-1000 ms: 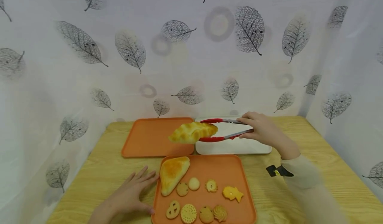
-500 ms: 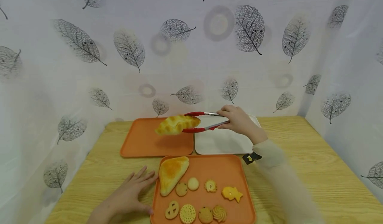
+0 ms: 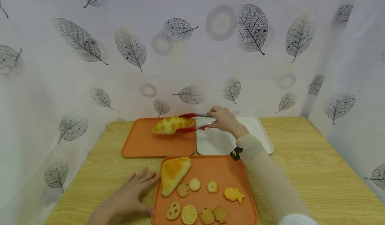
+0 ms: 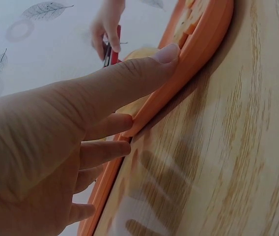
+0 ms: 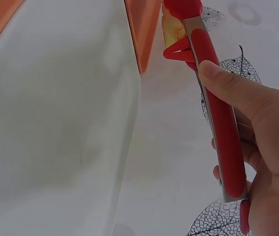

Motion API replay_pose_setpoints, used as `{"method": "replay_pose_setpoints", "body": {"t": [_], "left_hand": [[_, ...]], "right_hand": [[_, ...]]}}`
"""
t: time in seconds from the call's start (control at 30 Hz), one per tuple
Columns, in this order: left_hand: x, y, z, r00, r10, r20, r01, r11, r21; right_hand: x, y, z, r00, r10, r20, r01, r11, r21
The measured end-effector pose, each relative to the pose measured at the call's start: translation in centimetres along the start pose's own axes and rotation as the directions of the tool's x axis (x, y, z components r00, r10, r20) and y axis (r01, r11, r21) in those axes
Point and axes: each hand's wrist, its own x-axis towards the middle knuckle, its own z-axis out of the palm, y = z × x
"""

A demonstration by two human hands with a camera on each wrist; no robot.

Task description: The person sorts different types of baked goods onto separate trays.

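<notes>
My right hand [image 3: 223, 120] grips red-and-silver tongs [image 5: 220, 123] by the handles, thumb on one arm and fingers round the other. Between the red tips of the tongs is a golden bread loaf [image 3: 168, 125], over the back left orange tray [image 3: 141, 148]. My left hand [image 3: 132, 193] lies at the left side of the front orange tray [image 3: 228, 168], fingers spread. In the left wrist view its thumb [image 4: 149, 69] touches the tray's rim. On that front tray lie a triangular bread [image 3: 174, 175], a fish-shaped cookie [image 3: 233, 194], a pretzel cookie [image 3: 173, 211] and several round cookies.
A white tray [image 3: 261, 145] stands at the back right, beside the back orange tray and under my right forearm. All three trays rest on a wood-grain table [image 3: 306, 171]. A leaf-patterned curtain [image 3: 192, 58] encloses the table's back and sides.
My right hand has moved left with the tongs, carrying the loaf from between the two back trays to over the back orange one. My left hand has stayed in place.
</notes>
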Motion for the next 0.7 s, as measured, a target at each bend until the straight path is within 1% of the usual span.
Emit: {"method": "replay_pose_setpoints", "body": {"t": [0.3, 0.47, 0.7], "left_hand": [[0.0, 0.1, 0.0, 1.0, -0.004, -0.004, 0.004, 1.0, -0.002], [0.0, 0.0, 0.1, 1.0, -0.008, -0.008, 0.008, 1.0, 0.0], [0.1, 0.1, 0.0, 1.0, -0.012, -0.005, 0.012, 1.0, -0.004]], "right_hand": [[1.4, -0.9, 1.0, 0.993, 0.063, 0.1, -0.063, 0.998, 0.003], [1.8, -0.9, 1.8, 0.988, 0.091, 0.126, -0.093, 0.996, 0.008], [2.0, -1.0, 2.0, 0.982, 0.115, 0.153, -0.115, 0.993, -0.011]]}}
